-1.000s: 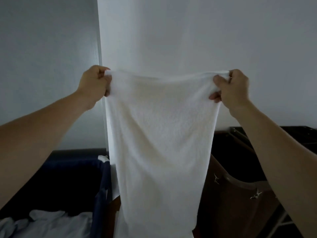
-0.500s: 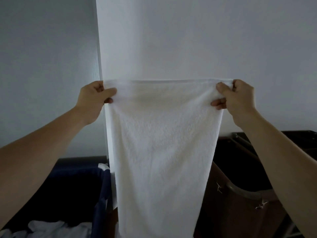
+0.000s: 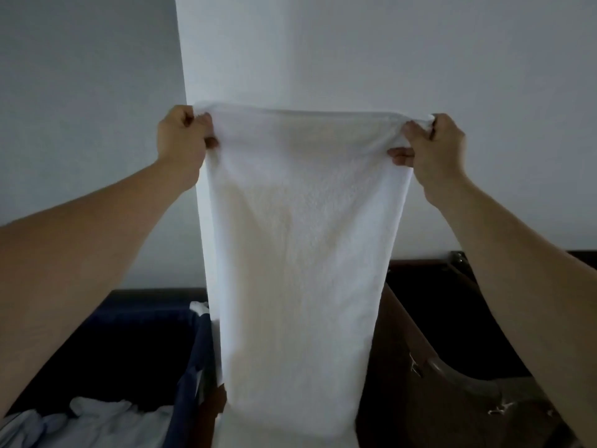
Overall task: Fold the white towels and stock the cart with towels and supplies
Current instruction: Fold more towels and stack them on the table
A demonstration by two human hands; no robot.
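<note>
Hands raised before the pale wall [image 3: 420,59]: the left hand [image 3: 182,140] and the right hand [image 3: 434,147] each clench a top corner of the one white terry-cloth towel [image 3: 300,253], pulling its upper edge level between them. Its long axis hangs straight down from the hands, neither hand nearer, so I'd guess the fold brings corner to corner. Below left, one dark blue fabric hamper [image 3: 193,367] holds crumpled white linen [image 3: 97,418]; one brown cart bin [image 3: 436,367] stands right
</note>
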